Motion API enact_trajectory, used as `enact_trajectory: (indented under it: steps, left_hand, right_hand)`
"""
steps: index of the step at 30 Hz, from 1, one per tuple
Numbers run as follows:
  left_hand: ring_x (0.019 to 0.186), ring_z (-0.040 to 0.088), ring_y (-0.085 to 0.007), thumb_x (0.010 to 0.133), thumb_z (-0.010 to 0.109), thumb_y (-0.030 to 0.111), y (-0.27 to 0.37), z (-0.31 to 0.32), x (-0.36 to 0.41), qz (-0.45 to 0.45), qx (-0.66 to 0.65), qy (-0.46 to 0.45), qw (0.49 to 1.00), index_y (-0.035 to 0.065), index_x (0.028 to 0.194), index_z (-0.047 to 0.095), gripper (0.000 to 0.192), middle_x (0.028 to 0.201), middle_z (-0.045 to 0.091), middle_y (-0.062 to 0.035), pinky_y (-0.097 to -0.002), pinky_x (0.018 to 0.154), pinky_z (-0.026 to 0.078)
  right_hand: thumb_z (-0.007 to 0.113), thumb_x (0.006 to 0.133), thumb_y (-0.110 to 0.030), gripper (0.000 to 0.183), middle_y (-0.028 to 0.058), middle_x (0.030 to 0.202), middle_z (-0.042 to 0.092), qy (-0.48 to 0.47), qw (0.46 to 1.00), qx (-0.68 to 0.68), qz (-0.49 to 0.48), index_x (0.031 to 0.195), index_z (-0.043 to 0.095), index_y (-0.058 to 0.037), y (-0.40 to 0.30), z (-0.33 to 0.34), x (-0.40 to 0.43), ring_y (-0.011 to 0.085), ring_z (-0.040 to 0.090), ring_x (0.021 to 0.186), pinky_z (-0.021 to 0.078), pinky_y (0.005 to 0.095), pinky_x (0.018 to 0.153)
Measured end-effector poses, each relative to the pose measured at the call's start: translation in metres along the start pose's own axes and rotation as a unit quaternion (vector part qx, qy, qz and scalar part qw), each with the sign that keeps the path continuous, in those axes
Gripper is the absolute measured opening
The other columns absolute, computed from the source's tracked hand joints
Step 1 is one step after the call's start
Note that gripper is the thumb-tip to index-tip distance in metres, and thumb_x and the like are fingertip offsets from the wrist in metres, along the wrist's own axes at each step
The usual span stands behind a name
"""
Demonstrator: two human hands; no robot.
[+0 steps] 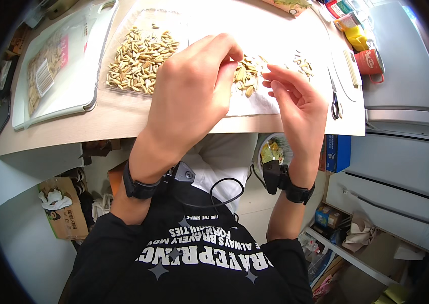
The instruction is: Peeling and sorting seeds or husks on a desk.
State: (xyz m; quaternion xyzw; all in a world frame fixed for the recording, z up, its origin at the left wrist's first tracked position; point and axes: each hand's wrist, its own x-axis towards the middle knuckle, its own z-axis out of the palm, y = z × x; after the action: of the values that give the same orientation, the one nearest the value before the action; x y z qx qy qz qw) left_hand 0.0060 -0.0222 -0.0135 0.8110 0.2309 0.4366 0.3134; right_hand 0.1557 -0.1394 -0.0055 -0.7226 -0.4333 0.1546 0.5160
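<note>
Over the near part of the table, my left hand (195, 83) is held with thumb and forefinger brought together; whether something small is between them cannot be made out. My right hand (298, 95) has its fingers curled and thumb close to them, and its grip is unclear. Between the hands, a small pile of greenish-yellow seeds or pods (247, 74) lies on a white sheet (254, 110). A clear plastic tray (102, 78) left of my left hand holds many similar pieces (134, 64). A smaller scatter of pieces (304, 66) lies beyond my right hand.
At the left, a bag of pods (49, 64) rests on a white cutting board (85, 81). Black-handled scissors (335, 102) lie to the right. A red mug (369, 62) and containers (347, 21) line the right edge. A bin (275, 146) stands below the table's front edge.
</note>
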Motion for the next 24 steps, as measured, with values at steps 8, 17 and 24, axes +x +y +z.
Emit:
enact_trajectory:
  steps: [8, 17, 24]
  left_hand:
    - [0.075, 0.063, -0.0085, 0.097, 0.06, 0.001, -0.002, -0.04, 0.006, -0.083, 0.027, 0.016, 0.996, 0.0022, 0.105, 0.066, 0.01, 0.085, 0.069, -0.0044, -0.0241, 0.067, 0.049]
    - [0.086, 0.065, -0.0065, 0.098, 0.068, 0.008, -0.025, -0.068, 0.006, -0.143, 0.041, 0.055, 0.987, 0.0, 0.106, 0.07, 0.011, 0.091, 0.071, -0.0017, -0.0199, 0.077, 0.05]
    - [0.077, 0.061, -0.0046, 0.096, 0.071, 0.009, -0.028, -0.082, 0.008, -0.16, 0.028, 0.085, 0.983, 0.0003, 0.101, 0.071, 0.01, 0.087, 0.069, 0.0003, -0.0189, 0.071, 0.048]
  right_hand:
    - [0.066, 0.091, 0.006, 0.024, 0.0107, 0.093, 0.075, 0.004, 1.0, 0.02, 0.014, 0.113, 0.072, 0.0011, -0.005, 0.005, 0.002, 0.017, 0.075, 0.086, 0.0583, 0.0262, 0.074]
    - [0.069, 0.088, 0.004, 0.021, 0.0094, 0.09, 0.073, -0.002, 1.0, -0.028, -0.007, 0.108, 0.074, -0.0016, -0.007, 0.01, 0.004, 0.0155, 0.074, 0.08, 0.0573, 0.0261, 0.071]
    - [0.067, 0.091, 0.005, 0.022, 0.0075, 0.094, 0.073, -0.032, 0.996, -0.077, -0.02, 0.112, 0.074, 0.0015, -0.009, 0.008, 0.002, 0.0133, 0.072, 0.086, 0.0573, 0.0251, 0.074]
